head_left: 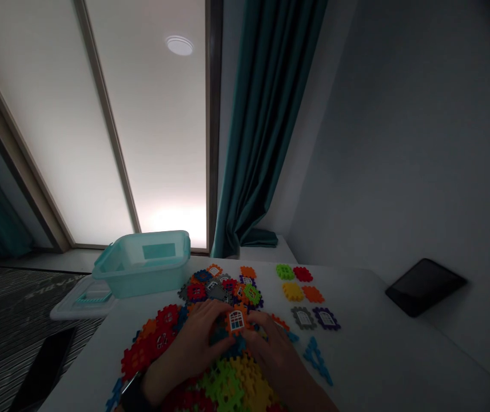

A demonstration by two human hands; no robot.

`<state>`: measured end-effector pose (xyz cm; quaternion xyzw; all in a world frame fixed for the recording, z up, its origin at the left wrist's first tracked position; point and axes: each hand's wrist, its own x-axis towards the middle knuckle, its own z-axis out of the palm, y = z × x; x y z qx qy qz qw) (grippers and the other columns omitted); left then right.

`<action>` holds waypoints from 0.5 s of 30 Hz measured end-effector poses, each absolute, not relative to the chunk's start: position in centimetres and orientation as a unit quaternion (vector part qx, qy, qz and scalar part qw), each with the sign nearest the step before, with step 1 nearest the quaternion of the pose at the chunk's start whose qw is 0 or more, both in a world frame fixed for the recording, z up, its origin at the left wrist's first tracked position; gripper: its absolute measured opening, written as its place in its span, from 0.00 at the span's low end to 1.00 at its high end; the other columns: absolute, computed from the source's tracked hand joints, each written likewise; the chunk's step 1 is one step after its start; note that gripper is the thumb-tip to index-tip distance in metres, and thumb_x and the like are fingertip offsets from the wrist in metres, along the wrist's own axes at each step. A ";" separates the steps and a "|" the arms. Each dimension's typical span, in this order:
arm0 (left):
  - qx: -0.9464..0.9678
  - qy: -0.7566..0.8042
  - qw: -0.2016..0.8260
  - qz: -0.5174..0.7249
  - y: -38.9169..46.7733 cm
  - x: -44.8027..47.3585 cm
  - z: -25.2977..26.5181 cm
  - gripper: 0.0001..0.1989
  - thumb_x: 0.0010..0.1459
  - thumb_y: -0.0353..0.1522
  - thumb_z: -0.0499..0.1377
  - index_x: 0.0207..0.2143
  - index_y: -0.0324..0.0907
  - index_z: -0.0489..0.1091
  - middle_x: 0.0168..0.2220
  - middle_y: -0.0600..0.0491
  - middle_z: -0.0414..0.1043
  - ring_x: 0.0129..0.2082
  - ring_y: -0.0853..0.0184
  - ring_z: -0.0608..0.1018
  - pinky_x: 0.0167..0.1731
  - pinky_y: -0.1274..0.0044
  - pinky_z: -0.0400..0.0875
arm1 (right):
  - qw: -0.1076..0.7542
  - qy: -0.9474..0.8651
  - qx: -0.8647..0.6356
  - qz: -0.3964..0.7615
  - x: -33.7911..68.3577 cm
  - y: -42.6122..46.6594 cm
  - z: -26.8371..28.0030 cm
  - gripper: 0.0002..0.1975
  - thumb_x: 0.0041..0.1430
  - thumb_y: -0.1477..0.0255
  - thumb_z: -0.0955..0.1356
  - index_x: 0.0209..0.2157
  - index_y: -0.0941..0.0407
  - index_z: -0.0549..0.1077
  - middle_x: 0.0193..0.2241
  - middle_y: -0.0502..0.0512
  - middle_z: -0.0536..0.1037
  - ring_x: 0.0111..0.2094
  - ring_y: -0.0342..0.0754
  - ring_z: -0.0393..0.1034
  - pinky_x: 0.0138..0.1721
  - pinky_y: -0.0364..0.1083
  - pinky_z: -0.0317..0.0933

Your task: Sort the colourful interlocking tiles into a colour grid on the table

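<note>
Between the fingertips of both hands is an orange interlocking tile (236,320) with a white window insert. My left hand (202,332) pinches its left edge, thumb below and fingers above. My right hand (268,339) closes on its right edge. Under and around the hands spreads a heap of notched plastic tiles: red tiles (139,359) to the left, green tiles (222,384) and yellow tiles (251,382) at the front. Behind the hands lies a mixed pile of window tiles (215,290). My hands hide part of the heap.
A teal plastic bin (146,274) stands at the back left, near its pale lid (84,300). To the right, yellow (293,292), grey (303,317) and purple tiles (326,318) lie in rows, with a blue triangular piece (318,360). A black tablet-like object (426,287) is farther right.
</note>
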<state>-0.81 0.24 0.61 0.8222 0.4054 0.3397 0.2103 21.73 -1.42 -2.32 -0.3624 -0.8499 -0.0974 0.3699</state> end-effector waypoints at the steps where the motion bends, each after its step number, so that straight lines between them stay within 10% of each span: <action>1: 0.829 0.402 0.185 0.342 0.4 -0.9 0.5 0.18 0.62 0.35 0.65 0.54 0.47 0.69 0.50 0.48 0.76 0.50 0.54 0.76 0.51 0.65 0.70 | 0.368 -0.849 -0.369 -0.087 21.6 -1.4 -2.4 0.12 0.70 0.80 0.61 0.46 0.51 0.72 0.48 0.59 0.76 0.49 0.50 0.75 0.48 0.47 0.73; 15: 0.843 0.389 0.054 0.368 1.2 -1.3 -0.6 0.21 0.64 0.36 0.65 0.58 0.47 0.67 0.48 0.49 0.79 0.47 0.56 0.79 0.52 0.63 0.69 | 0.377 -0.838 -0.392 -0.055 21.7 -0.9 -2.4 0.12 0.71 0.77 0.60 0.48 0.51 0.71 0.54 0.61 0.74 0.54 0.55 0.73 0.50 0.56 0.74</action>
